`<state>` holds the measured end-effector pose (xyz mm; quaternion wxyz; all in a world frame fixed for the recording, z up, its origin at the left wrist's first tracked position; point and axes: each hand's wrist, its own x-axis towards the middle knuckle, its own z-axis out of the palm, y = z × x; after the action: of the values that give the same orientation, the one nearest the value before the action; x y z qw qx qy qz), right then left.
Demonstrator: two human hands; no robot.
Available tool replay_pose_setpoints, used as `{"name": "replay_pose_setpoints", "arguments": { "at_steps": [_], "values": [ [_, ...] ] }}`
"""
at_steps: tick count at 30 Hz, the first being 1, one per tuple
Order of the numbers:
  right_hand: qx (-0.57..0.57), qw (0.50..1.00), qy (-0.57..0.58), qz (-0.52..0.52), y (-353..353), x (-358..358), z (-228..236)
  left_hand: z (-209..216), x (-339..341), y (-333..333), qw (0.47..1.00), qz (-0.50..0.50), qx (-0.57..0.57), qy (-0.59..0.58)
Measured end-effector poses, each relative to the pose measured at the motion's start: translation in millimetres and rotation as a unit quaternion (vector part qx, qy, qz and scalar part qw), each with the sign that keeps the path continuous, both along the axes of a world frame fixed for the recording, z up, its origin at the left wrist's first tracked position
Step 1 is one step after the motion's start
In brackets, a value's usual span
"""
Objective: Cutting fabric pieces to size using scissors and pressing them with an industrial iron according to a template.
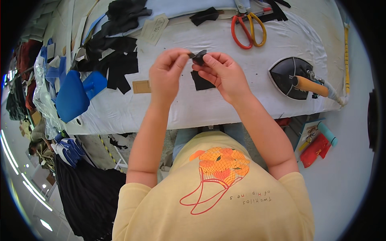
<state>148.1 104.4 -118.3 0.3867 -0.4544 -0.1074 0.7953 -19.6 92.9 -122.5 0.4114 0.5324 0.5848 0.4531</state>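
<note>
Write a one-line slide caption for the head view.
Both hands, left hand and right hand, pinch a small black fabric piece above the white table.

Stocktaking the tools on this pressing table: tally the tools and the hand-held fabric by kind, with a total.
Scissors with red and yellow handles: 1
Black iron with wooden handle: 1
Tan card templates: 2
Small black fabric piece pinched between left hand and right hand: 1
Black fabric piece lying under the hands: 1
Total: 6

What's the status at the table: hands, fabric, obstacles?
Left hand and right hand pinch small black fabric piece together above table. Another black piece beneath. Scissors, iron apart.
</note>
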Motion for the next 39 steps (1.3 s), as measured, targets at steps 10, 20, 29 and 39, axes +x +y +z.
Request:
{"name": "replay_pose_setpoints", "arguments": {
  "at_steps": [10, 20, 29, 39],
  "values": [
    [0.015, 0.998, 0.013, -0.052, -20, 22, -3, 15, 5, 10, 0.921, -0.031, -0.348, -0.172],
    [-0.021, 0.987, -0.158, -0.013, -102, 44, -16, 1, 53, -56, 0.974, -0.071, -0.211, 0.036],
    [-0.015, 0.951, -0.308, 0.008, -72, 38, -21, -22, 72, -34, 0.971, -0.073, -0.063, 0.217],
    [-0.036, 0.952, -0.304, 0.012, -68, 39, -27, -32, 73, -36, 0.964, -0.05, -0.057, 0.254]
  ]
}}
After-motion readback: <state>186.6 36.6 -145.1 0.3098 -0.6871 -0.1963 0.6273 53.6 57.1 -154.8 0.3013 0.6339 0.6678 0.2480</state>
